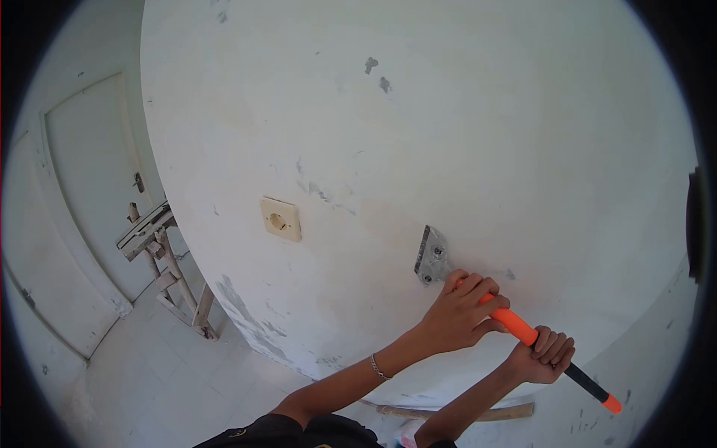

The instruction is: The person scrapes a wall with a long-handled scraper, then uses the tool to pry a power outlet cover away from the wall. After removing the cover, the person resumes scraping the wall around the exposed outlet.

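A scraper with an orange and black handle point(515, 326) slants from the wall down to the lower right. Its metal head point(432, 257) is at the white wall point(358, 149), right of the socket. My left hand point(464, 310), below a bracelet on the wrist, is wrapped round the upper orange part near the head. Lower down, my right hand point(545, 357) grips the handle where orange meets black. The handle's orange tip shows beyond it. Grey patches and scuffs mark the wall.
A cream wall socket point(281, 219) sits left of the scraper. At the left stand a wooden trestle point(168, 261) and a door point(93, 179). A bamboo pole point(500, 413) lies on the floor by the wall's foot. Something dark point(695, 224) is at the right edge.
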A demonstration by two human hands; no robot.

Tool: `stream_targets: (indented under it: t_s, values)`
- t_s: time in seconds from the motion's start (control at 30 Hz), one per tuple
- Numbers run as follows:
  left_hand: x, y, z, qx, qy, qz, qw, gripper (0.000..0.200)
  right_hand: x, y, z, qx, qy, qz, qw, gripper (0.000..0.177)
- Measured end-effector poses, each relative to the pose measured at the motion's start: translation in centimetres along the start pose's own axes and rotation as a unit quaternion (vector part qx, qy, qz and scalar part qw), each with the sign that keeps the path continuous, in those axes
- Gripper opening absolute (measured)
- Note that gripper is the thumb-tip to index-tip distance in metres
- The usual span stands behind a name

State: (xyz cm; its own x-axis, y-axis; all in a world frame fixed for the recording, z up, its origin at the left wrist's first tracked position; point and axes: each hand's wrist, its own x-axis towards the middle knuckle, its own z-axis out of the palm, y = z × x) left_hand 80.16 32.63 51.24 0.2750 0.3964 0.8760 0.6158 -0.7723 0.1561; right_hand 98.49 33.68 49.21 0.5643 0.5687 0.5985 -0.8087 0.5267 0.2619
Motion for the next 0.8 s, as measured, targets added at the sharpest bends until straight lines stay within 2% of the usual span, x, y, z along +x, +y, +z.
stream_targets:
  t_s: [0.07, 0.1, 0.2, 0.23, 0.33, 0.4, 0.47, 0.53, 0.63, 0.8]
  values:
    - [0.5, 0.1, 0.4, -0.002, 0.013, 0.002, 1.0, 0.029, 0.7, -0.6, 0.4, -0.025, -0.035, -0.005, 0.999, 0.041]
    - [1.2, 0.9, 1.3, -0.007, 0.014, 0.013, 1.0, 0.028, 1.5, -1.6, 0.3, -0.006, -0.083, -0.001, 0.997, 0.039]
    - [1.5, 0.8, 2.0, -0.012, 0.027, 0.017, 0.999, 0.028, 2.3, -1.0, 0.5, 0.02, -0.081, -0.016, 0.996, 0.038]
    - [1.0, 0.2, 0.8, -0.002, 0.036, -0.005, 0.999, 0.029, 2.1, 0.1, 0.5, 0.023, -0.096, 0.011, 0.995, 0.039]
    - [0.4, -0.8, -0.2, -0.001, 0.041, -0.022, 0.999, 0.029, 0.7, 2.1, 0.4, -0.017, -0.071, 0.032, 0.997, 0.04]
    - [0.5, -0.9, -0.3, -0.001, 0.044, -0.019, 0.999, 0.029, 1.0, 1.0, 0.6, -0.023, -0.069, 0.029, 0.997, 0.04]
    - [1.3, 0.1, 1.1, -0.023, 0.017, 0.015, 0.999, 0.026, 1.2, -0.2, 0.6, 0.007, -0.041, -0.043, 0.998, 0.04]
    - [1.1, -0.5, 0.4, -0.036, 0.029, 0.016, 0.999, 0.025, 0.8, 0.7, 0.2, 0.019, -0.055, -0.039, 0.998, 0.04]
    - [0.3, -1.1, -1.9, -0.04, 0.027, -0.017, 0.999, 0.025, -1.1, 2.3, 0.9, -0.016, -0.046, 0.013, 0.999, 0.04]
    - [0.5, -0.1, -0.7, -0.08, -0.02, 0.028, 0.996, 0.024, -1.4, -0.8, 1.4, -0.009, -0.028, -0.063, 0.998, 0.04]
